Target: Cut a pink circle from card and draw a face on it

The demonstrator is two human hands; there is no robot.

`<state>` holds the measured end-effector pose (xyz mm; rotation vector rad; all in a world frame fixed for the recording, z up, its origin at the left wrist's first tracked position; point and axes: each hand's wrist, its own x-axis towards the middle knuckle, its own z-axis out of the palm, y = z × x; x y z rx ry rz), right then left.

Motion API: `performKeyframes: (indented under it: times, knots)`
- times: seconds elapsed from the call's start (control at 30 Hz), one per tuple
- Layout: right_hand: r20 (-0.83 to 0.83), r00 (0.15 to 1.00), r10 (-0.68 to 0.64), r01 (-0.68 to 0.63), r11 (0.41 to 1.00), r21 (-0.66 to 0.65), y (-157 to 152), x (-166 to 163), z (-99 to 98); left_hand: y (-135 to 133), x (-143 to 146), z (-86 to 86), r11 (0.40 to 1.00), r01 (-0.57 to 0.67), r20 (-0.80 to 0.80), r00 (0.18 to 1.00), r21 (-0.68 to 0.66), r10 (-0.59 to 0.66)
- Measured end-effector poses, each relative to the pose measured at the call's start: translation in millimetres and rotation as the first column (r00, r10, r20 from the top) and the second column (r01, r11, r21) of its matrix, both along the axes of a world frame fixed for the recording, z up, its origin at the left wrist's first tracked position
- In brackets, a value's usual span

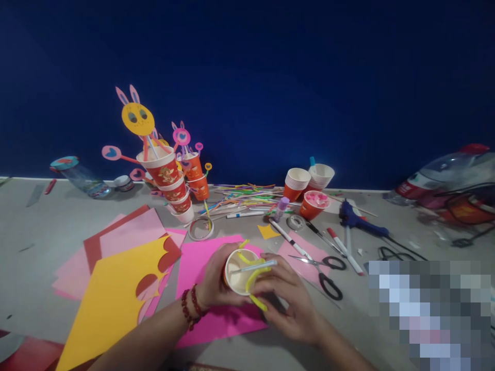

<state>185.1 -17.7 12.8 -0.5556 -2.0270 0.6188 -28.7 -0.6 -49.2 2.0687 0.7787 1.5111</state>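
Observation:
In the head view, my left hand [212, 282] is wrapped round a paper cup [236, 283], whose open top faces me. Yellow pipe cleaners [252, 280] come out over the cup's rim on both sides. A pale straw or stick [253, 267] leans across the opening. My right hand [292, 304] is at the cup's right side, fingers closed round a yellow pipe cleaner there. Under both hands lies a bright pink sheet of paper [199, 257]. The cup's base is hidden by my left hand.
Stacked cup figures with paper bunny faces [138, 119] stand at back left. Yellow paper [104, 299] with cut-out curves lies left. Scissors [328, 273], markers [290, 238], a blue glue gun [361, 222] and its cord are right. Loose pipe cleaners [247, 198] and cups [297, 183] sit behind.

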Motion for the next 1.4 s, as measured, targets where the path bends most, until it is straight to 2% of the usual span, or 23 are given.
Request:
performKeyframes:
  times: [0.2, 0.37, 0.57, 0.7, 1.07, 1.4]
  knots:
    - [-0.022, 1.0, -0.002, 0.002, 1.0, -0.017, -0.6, -0.5, -1.2, -1.4, 1.2, -2.7, 0.999, 0.044, 0.042, 0.998, -0.028, -0.043]
    - [-0.039, 0.999, 0.004, -0.005, 1.0, -0.011, -0.2, -1.4, 0.2, -1.4, 0.0, -3.4, 0.999, 0.013, 0.011, 1.0, -0.049, -0.012]
    - [-0.054, 0.998, -0.012, 0.013, 1.0, 0.028, 0.4, -2.3, -1.3, -0.3, 2.5, 9.7, 0.998, 0.0, -0.004, 1.0, 0.058, 0.0]
    - [-0.061, 0.998, -0.015, 0.018, 0.999, 0.035, 0.9, -1.9, -2.9, -0.6, 4.9, 13.9, 0.997, 0.008, 0.027, 1.0, 0.076, -0.01]
    - [-0.079, 0.995, -0.067, 0.071, 0.997, 0.043, 1.0, -3.3, -2.6, 0.2, 2.8, 9.1, 0.992, -0.04, -0.01, 0.999, 0.118, 0.041]
    - [-0.063, 0.995, -0.074, 0.077, 0.996, 0.036, 1.6, -1.2, -5.3, -0.3, 0.9, 1.1, 0.999, -0.043, -0.032, 0.999, 0.025, 0.044]
